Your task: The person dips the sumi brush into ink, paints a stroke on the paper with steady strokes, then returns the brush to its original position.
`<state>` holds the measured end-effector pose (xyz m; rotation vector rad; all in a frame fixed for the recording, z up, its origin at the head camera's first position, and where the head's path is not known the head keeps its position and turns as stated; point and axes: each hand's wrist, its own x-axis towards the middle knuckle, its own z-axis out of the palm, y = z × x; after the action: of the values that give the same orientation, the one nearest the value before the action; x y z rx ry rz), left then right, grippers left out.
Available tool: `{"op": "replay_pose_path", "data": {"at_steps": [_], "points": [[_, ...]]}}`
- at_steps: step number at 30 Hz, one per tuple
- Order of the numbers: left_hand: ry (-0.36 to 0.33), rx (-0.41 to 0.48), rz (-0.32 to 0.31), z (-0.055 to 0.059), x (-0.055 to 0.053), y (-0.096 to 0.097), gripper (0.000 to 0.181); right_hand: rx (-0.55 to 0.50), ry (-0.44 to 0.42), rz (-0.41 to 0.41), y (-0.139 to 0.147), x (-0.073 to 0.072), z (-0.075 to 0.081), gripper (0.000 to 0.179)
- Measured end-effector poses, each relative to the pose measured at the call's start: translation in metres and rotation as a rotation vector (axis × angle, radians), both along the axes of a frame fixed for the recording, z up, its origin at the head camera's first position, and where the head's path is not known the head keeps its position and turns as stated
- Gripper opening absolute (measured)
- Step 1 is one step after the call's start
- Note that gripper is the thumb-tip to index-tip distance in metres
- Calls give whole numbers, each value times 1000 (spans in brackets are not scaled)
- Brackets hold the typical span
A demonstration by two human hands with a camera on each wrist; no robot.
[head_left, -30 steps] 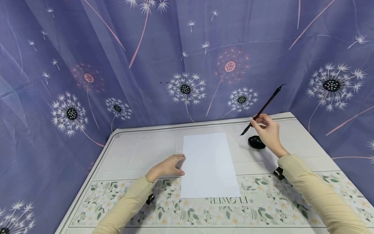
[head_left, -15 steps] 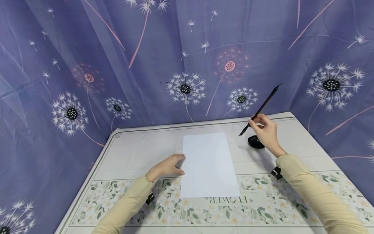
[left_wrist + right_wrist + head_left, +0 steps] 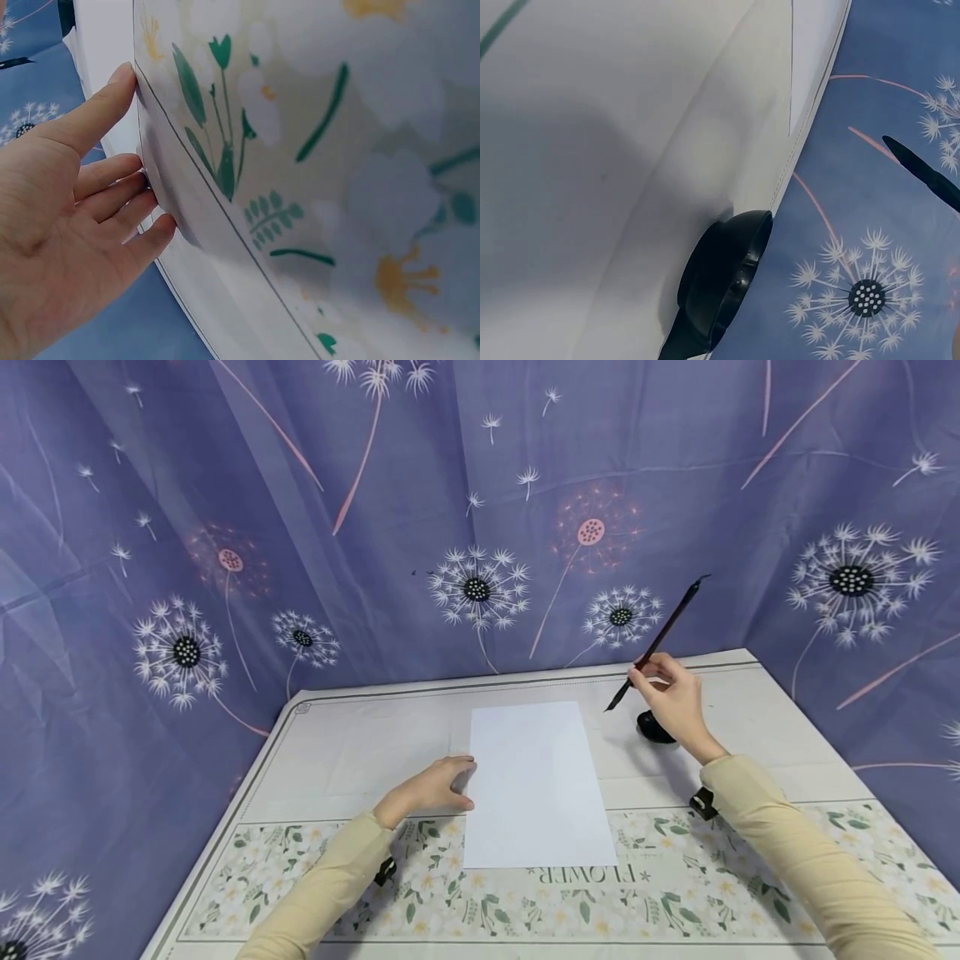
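Paper [image 3: 534, 785] bears no strokes yet; your right hand [image 3: 674, 697] pinches the brush [image 3: 671, 622] beyond its right side, your left hand [image 3: 429, 785] rests, fingers relaxed, at its left edge.

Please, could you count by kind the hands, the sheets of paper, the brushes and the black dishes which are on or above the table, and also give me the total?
Hands: 2 (left hand, right hand)
Sheet of paper: 1
Brush: 1
Black dish: 1
Total: 5
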<state>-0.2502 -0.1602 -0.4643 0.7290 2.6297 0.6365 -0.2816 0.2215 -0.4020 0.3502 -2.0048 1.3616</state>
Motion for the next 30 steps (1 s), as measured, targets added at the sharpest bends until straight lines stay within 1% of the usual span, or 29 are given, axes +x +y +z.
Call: {"op": "replay_pose_path", "data": {"at_steps": [7, 13, 16, 22, 26, 30], "points": [[-9, 18, 13, 2, 0, 1, 73, 20, -32, -16, 7, -22, -22, 16], [-6, 13, 12, 2, 1, 1, 73, 49, -21, -5, 5, -23, -25, 19], [-7, 18, 12, 1, 2, 0, 73, 49, -26, 7, 0, -19, -21, 17], [-9, 19, 10, -1, 1, 0, 73, 59, 1, 30, -14, 0, 0, 15], [-4, 11, 10, -1, 0, 0, 74, 67, 8, 42, -18, 3, 5, 16], [-1, 12, 0, -2, -1, 0, 75, 63, -3, 61, -20, 3, 5, 16]]}}
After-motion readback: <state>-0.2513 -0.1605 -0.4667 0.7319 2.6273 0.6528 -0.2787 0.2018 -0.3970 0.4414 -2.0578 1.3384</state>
